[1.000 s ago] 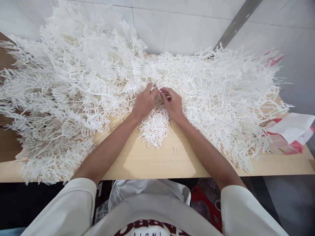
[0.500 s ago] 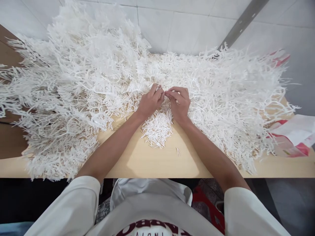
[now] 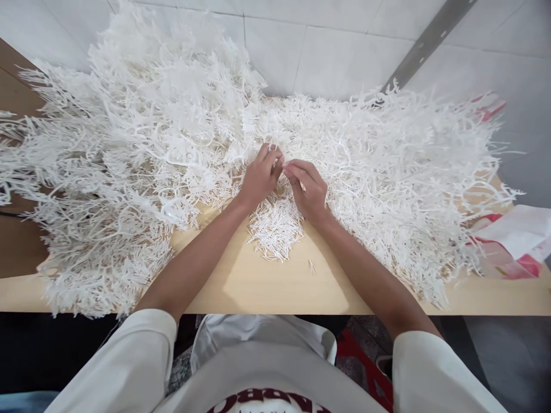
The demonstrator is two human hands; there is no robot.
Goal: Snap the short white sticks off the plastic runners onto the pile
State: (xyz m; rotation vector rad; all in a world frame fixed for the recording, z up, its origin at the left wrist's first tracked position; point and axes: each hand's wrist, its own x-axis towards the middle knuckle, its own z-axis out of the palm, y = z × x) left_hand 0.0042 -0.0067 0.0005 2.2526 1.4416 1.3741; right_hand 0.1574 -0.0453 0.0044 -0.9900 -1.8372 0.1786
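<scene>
While a small heap of short white pieces (image 3: 276, 230) is lying on the pale bench (image 3: 275, 287), both bare hands are meeting just beyond it, nearly tip to tip. Curling its fingers inward, the left hand (image 3: 259, 179) is hovering slightly to the heap's left; whether those fingers are gripping a strand, I cannot tell. Slightly to the heap's right, the right hand (image 3: 312, 192) is pressing thumb and forefinger together, and anything they may be pinching is too small for me to make out. To the left of the heap, a tall mound of branching white strands (image 3: 159, 115) is spilling over the bench's near edge; to its right, a lower, broad spread of similar strands (image 3: 400, 160) is covering the bench. Just right of the heap, nearer the person, a tiny loose sprig (image 3: 311, 266) is lying alone. Far to the heap's right, a pink-and-white packet (image 3: 512, 241) is resting.
</scene>
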